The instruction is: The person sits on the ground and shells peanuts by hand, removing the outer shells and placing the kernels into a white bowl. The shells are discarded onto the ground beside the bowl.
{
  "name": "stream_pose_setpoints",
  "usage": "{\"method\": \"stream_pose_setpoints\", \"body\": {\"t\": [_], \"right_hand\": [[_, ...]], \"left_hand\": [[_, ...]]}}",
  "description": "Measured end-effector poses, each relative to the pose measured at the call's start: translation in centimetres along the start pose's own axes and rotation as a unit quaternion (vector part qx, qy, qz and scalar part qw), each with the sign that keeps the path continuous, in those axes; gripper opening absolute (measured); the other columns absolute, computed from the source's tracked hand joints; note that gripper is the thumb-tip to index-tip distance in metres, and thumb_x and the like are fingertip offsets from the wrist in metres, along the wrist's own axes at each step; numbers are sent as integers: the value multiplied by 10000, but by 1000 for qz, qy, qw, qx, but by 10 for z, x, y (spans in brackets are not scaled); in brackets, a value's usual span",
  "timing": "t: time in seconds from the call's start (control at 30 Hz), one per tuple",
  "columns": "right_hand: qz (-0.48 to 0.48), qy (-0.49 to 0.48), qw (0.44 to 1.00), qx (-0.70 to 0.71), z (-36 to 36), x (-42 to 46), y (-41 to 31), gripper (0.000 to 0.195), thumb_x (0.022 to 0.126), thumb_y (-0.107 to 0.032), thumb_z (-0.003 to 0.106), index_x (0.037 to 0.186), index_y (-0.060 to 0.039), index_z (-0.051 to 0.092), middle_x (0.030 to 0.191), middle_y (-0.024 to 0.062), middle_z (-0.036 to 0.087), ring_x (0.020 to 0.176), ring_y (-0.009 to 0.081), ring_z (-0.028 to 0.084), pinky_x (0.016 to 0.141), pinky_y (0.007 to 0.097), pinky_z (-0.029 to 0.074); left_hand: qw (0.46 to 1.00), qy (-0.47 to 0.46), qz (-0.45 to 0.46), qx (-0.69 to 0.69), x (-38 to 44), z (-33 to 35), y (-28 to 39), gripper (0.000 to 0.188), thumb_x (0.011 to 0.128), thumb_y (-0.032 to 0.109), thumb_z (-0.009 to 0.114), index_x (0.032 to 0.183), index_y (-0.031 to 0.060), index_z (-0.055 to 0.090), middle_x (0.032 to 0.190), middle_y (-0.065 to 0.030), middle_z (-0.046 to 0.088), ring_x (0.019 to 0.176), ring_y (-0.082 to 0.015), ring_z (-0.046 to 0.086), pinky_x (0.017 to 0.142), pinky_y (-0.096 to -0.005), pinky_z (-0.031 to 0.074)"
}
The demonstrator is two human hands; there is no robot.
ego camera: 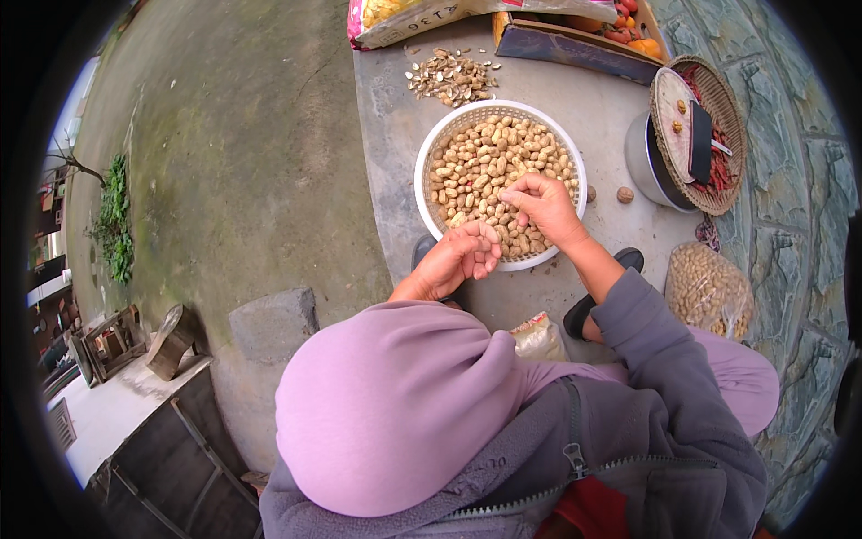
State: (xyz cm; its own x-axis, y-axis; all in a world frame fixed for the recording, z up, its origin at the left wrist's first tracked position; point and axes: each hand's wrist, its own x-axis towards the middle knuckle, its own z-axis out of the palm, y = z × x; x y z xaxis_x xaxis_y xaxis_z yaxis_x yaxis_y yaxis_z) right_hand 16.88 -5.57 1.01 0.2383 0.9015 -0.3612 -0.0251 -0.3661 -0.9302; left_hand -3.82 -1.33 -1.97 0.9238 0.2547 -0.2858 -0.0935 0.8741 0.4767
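Observation:
A round white plastic basket (431,128) full of unshelled peanuts (481,155) stands before me. Over its near rim is my left hand (458,252), palm turned inward and fingers loosely curled; whether anything lies in them cannot be made out. My right hand (545,209) is above the peanuts, thumb and forefinger tips brought together. Whatever may be between those tips is too small to tell. Just beyond the basket lies a heap of broken peanut shells (452,75).
A cardboard box (579,50) of orange-red fruit and a printed sack (404,23) stand at the back. To the right, a wicker tray (731,128) of dried red chillies rests on a metal pot (640,155), near a walnut (625,195) and a clear bag of peanuts (707,286).

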Motion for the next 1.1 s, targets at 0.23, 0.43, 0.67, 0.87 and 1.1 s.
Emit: {"method": "stream_pose_setpoints", "body": {"t": [0.23,0.43,0.67,0.87,1.1], "right_hand": [[5,-132,991,-5,12,-12,-20,144,899,-156,671,858,-18,661,715,17,629,560,74,559,511,239,451],[-209,-56,883,-417,-20,-2,-17,61,831,-154,650,874,-111,649,904,77,617,834,297,627,699,381,501],[-273,-126,748,-592,-3,-7,2,94,803,-108,576,895,-95,583,914,84,542,808,265,636,645,376,542],[-277,-43,758,-589,-17,1,-7,68,808,-77,567,873,-97,575,892,74,547,700,276,639,596,382,537],[-209,-155,760,-595,-5,-14,-14,95,821,-107,573,902,-93,621,929,107,587,749,314,658,656,417,550]], "left_hand": [[989,136,-38,-48,1,27,16,332,1043,345,414,969,62,572,859,-45,593,702,-116,534,537,-216,404],[978,183,25,-98,-10,-6,20,280,1052,311,417,890,97,494,677,29,406,546,-70,353,397,-167,229],[961,253,87,-69,-17,-7,33,224,1032,187,458,1148,15,543,746,11,479,544,-58,368,394,-172,250],[950,286,115,-52,-21,-18,35,229,1028,185,462,1136,7,557,710,3,490,566,-77,405,418,-188,274],[955,275,115,-1,-13,-13,29,224,1025,171,447,1093,-4,571,646,-8,478,523,-97,388,429,-215,273]]}}
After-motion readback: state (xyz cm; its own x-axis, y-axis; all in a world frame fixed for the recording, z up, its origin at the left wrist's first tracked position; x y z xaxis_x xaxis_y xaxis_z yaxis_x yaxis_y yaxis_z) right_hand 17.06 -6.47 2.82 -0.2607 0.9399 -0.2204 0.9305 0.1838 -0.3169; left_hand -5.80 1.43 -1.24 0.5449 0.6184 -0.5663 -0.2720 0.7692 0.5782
